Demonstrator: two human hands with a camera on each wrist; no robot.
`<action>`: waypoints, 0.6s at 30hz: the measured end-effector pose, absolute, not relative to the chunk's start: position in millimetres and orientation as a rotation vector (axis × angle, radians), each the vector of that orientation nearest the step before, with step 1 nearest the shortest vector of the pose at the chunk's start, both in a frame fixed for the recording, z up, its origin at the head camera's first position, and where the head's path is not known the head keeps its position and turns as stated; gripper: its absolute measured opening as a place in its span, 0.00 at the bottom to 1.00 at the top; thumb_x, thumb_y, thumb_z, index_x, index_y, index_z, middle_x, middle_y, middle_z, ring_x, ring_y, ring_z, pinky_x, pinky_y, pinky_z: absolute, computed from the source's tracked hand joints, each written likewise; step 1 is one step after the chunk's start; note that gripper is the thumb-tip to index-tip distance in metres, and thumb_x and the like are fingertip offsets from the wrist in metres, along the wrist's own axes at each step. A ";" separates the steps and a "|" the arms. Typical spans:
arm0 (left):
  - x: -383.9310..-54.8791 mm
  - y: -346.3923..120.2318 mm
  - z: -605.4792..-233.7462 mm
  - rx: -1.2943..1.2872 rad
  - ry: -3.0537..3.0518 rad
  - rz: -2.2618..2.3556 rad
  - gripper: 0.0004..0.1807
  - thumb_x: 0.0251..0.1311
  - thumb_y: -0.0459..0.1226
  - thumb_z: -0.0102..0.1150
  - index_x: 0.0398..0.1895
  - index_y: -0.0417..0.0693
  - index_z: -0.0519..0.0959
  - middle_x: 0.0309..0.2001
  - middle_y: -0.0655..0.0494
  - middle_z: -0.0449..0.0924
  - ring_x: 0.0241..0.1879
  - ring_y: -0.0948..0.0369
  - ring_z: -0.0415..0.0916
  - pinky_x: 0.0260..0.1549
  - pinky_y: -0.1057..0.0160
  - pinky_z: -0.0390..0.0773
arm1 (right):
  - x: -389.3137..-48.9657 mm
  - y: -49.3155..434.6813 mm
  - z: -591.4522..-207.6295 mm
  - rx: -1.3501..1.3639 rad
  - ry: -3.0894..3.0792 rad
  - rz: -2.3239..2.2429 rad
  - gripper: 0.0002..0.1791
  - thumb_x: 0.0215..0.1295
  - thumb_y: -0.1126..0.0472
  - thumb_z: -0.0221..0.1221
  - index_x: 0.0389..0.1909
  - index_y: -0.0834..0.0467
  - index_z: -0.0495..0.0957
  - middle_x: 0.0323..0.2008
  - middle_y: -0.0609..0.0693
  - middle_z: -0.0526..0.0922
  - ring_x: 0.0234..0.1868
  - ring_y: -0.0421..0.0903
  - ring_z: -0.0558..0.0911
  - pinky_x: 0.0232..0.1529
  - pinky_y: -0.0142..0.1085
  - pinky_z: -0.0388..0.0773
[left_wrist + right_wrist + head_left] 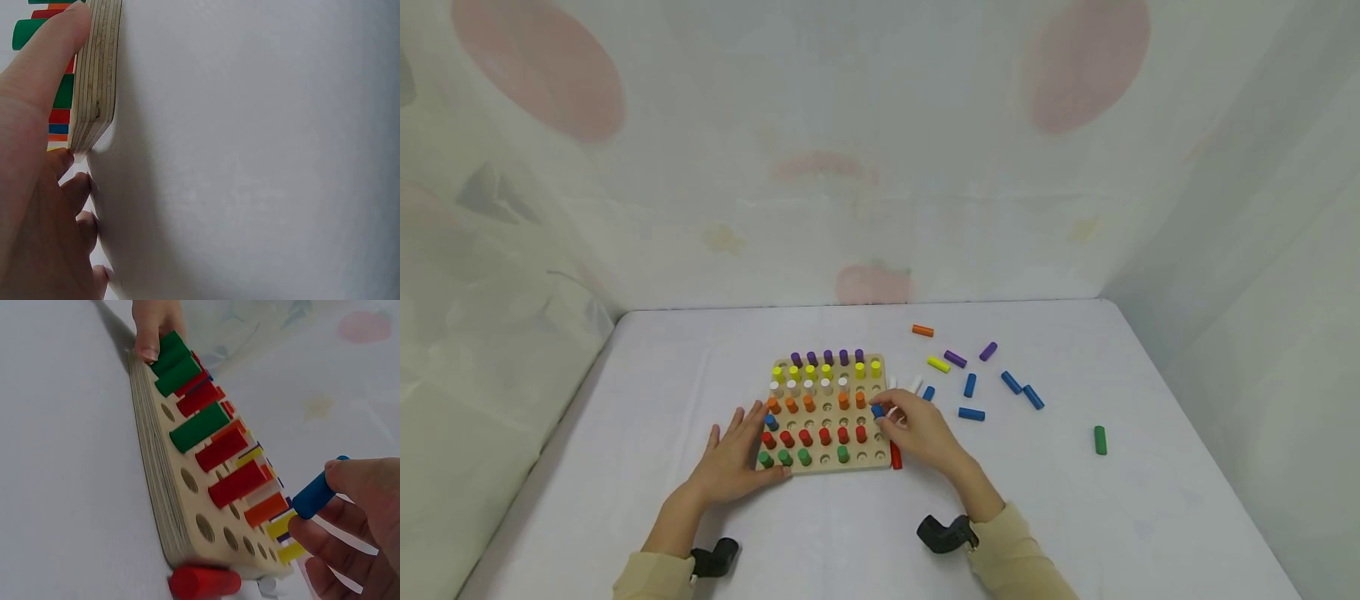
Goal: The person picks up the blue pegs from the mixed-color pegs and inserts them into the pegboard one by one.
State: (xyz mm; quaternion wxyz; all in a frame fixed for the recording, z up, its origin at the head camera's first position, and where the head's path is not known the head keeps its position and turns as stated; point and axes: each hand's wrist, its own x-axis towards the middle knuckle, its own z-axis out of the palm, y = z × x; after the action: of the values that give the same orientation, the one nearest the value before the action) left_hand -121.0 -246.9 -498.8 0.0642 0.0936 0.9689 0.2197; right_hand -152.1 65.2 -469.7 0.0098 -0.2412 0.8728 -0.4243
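A wooden pegboard lies on the table, holding rows of purple, yellow, white, orange, red and green pegs. One blue peg stands at the left end of its row, beside vacant holes. My left hand rests at the board's front left corner, thumb on the front edge, fingers along the left side. Between thumb and fingertips, my right hand pinches a blue peg above the board's right side. The right wrist view shows this peg tilted and apart from the holes.
A red peg lies against the board's right edge. Further right are scattered several blue pegs, purple pegs, a yellow peg, an orange peg and a green peg. White pegs lie partly behind my right hand.
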 end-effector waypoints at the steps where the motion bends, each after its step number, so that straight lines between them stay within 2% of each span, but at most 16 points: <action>1: -121.0 -246.9 -498.8 0.283 2.926 0.665 0.60 0.39 0.66 0.62 0.71 0.45 0.50 0.71 0.44 0.48 0.70 0.40 0.40 0.60 0.31 0.35 | -152.3 62.9 -468.5 -0.763 2.722 -1.328 0.15 0.61 0.60 0.59 0.49 0.53 0.75 0.41 0.44 0.79 0.36 0.37 0.76 0.40 0.29 0.78; 12: -120.6 -248.4 -503.0 0.288 2.928 0.676 0.60 0.39 0.66 0.62 0.71 0.45 0.50 0.72 0.44 0.48 0.70 0.40 0.40 0.60 0.31 0.35 | -157.4 35.3 -461.4 -0.845 2.698 -1.376 0.14 0.61 0.62 0.58 0.49 0.55 0.75 0.43 0.45 0.81 0.36 0.37 0.79 0.38 0.24 0.77; 18: -121.6 -248.8 -504.4 0.280 2.916 0.667 0.61 0.38 0.67 0.61 0.72 0.47 0.49 0.72 0.45 0.47 0.70 0.40 0.39 0.60 0.31 0.34 | -163.4 22.1 -461.3 -0.844 2.689 -1.372 0.14 0.61 0.60 0.59 0.48 0.54 0.76 0.41 0.42 0.80 0.37 0.36 0.78 0.40 0.25 0.77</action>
State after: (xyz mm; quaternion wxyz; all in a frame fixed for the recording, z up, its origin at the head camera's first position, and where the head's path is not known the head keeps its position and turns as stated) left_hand -121.6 -248.8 -504.4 0.0684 0.0929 0.9683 0.2215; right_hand -163.4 22.1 -461.3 0.0037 -0.2692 0.8579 -0.4376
